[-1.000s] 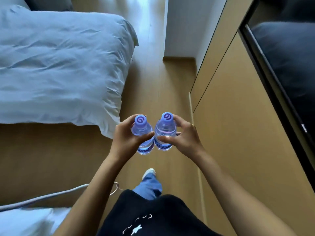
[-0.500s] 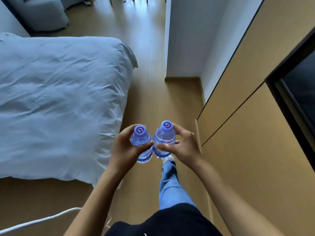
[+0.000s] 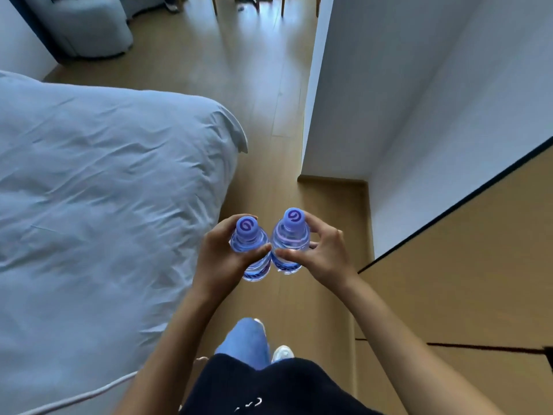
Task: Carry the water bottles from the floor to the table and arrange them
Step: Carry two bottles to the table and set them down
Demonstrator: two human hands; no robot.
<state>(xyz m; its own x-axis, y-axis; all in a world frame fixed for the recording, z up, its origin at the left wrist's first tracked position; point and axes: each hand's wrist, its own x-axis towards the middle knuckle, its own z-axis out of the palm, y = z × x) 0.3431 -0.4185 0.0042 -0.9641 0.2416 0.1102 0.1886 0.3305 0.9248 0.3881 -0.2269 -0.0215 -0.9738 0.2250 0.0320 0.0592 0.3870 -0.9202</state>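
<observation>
Head camera, looking down over both forearms: the left hand (image 3: 223, 253) grasps a small clear plastic water bottle with a purple cap (image 3: 250, 250), fingers and thumb curled round its shoulder. The right hand (image 3: 324, 256) grasps a second clear plastic bottle with a matching purple cap (image 3: 289, 244) in the same manner. Both bottles are held in the air in front of the body, over the light wooden floor (image 3: 263, 115), just beside each other and possibly touching at the shoulders.

Change noted: against the views of a second and half a second ago, the white-covered bed (image 3: 98, 187) has slid further down the left of the picture, the white wall corner (image 3: 335, 94) has drawn nearer, and an adjoining room with a pale grey upholstered seat (image 3: 86, 28) and wooden furniture legs (image 3: 248, 4) has come into sight ahead. The grip on both bottles is unchanged. Judgement: the person is walking forward along the gap between bed and wooden cabinet fronts (image 3: 466, 289); the carrying step is under way, with placement and arranging outstanding. No tabletop can be confirmed in view.

Orientation: each bottle stands roughly upright, long axis near vertical, cap uppermost and facing the camera, base towards the floor. The caps lean slightly apart from one another.
</observation>
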